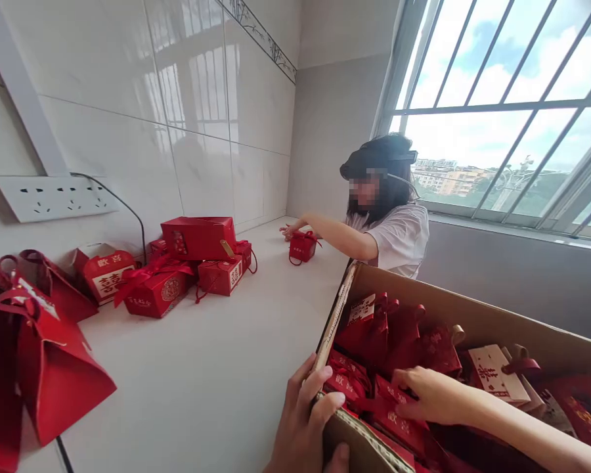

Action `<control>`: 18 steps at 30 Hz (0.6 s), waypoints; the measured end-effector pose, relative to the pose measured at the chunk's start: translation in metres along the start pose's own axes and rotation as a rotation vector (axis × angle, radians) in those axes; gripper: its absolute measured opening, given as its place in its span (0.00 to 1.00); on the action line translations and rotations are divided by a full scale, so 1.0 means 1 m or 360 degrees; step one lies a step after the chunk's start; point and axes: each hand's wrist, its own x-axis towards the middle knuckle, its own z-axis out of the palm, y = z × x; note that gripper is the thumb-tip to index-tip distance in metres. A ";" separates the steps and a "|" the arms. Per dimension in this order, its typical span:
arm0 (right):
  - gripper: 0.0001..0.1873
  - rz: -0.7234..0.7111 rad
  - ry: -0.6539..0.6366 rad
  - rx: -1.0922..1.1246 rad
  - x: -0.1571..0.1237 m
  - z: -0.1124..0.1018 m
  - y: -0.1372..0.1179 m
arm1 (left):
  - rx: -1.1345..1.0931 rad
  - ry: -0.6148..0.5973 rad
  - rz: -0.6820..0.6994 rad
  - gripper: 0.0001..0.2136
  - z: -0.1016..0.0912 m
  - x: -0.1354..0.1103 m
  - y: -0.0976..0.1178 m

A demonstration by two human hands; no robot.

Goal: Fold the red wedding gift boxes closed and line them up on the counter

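My left hand [309,414] is wrapped over the near left rim of an open cardboard box [473,295], fingers inside and thumb outside. Inside that box, my right hand [431,394] has its fingers bent around the edge of a red gift box [391,417] printed with gold characters. Part of this grip is hidden behind the hand. Around it the carton holds several red gift boxes with ribbon loops and a cream-fronted gift box [497,374].
A person [391,203] across the white table [217,368] reaches one hand to a small red box [303,248]. Several red boxes [197,240] are stacked by the tiled wall. Red gift bags [64,381] stand at left, below a socket strip [54,198] with a black cable.
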 end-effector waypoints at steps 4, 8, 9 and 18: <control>0.15 -0.0357 0.0293 0.0128 0.029 0.010 -0.036 | -0.0051 -0.0030 -0.0029 0.15 -0.002 0.000 0.002; 0.18 -0.0487 0.0414 0.0181 0.055 0.040 -0.057 | 0.0000 0.0030 0.0041 0.14 0.000 0.001 -0.001; 0.19 -0.0476 0.0416 0.0173 0.060 0.046 -0.059 | 0.0016 0.0048 0.0063 0.14 0.000 0.001 -0.002; 0.13 -0.0455 0.0534 0.0135 0.079 0.059 -0.062 | -0.0034 0.0023 0.0053 0.14 -0.001 0.002 -0.002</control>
